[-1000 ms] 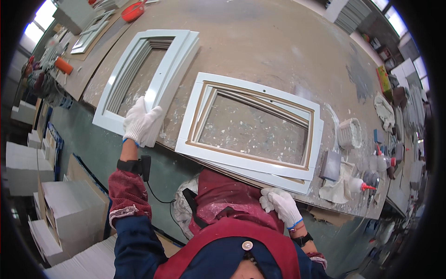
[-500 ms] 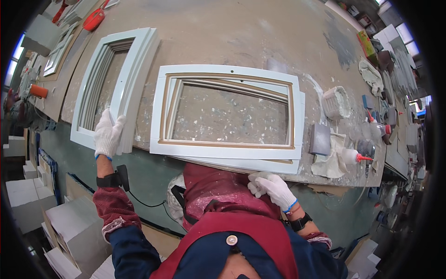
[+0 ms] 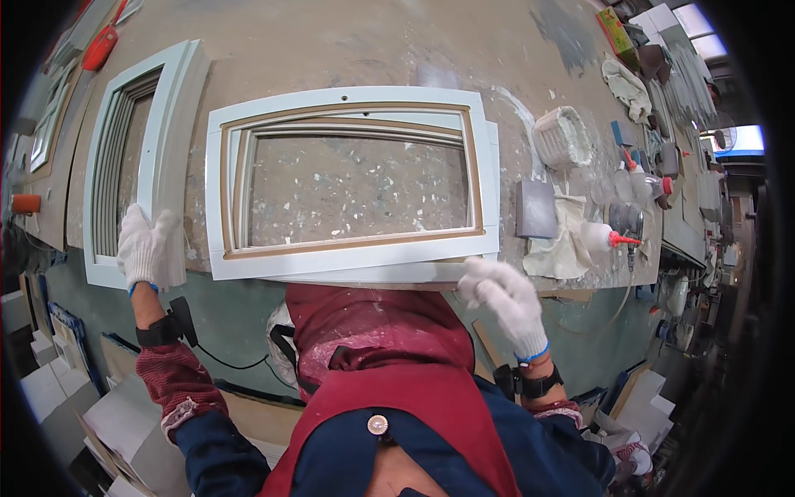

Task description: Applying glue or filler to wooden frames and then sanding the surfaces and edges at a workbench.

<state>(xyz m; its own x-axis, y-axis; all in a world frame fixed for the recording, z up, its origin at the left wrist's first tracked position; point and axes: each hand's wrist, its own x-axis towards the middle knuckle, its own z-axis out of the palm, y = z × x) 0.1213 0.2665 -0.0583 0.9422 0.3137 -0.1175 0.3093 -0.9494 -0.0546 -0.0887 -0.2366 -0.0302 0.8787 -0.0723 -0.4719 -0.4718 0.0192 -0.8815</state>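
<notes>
My left hand (image 3: 142,248), in a white knit glove, rests on the near end of a stack of white rectangular frames (image 3: 157,141). Its fingers are stretched out and its thumb is apart. In the middle lie more white frames (image 3: 352,263), stacked slightly askew, the top one with a brown inner groove. My right hand (image 3: 507,300), gloved too, hovers over the table's front edge just off their near right corner. Its fingers are loosely bent and a little apart, with nothing visible in them.
Right of the frames lie a grey block (image 3: 537,209), a cloth (image 3: 563,248), a bottle with a red nozzle (image 3: 598,237) and a white ribbed tub (image 3: 563,137). An orange cup (image 3: 26,203) and a red-orange tool (image 3: 99,48) are at the left.
My right hand has risen from beside my apron to the table edge by the frames' corner. My left hand stays on the left stack. The view has swung to the right.
</notes>
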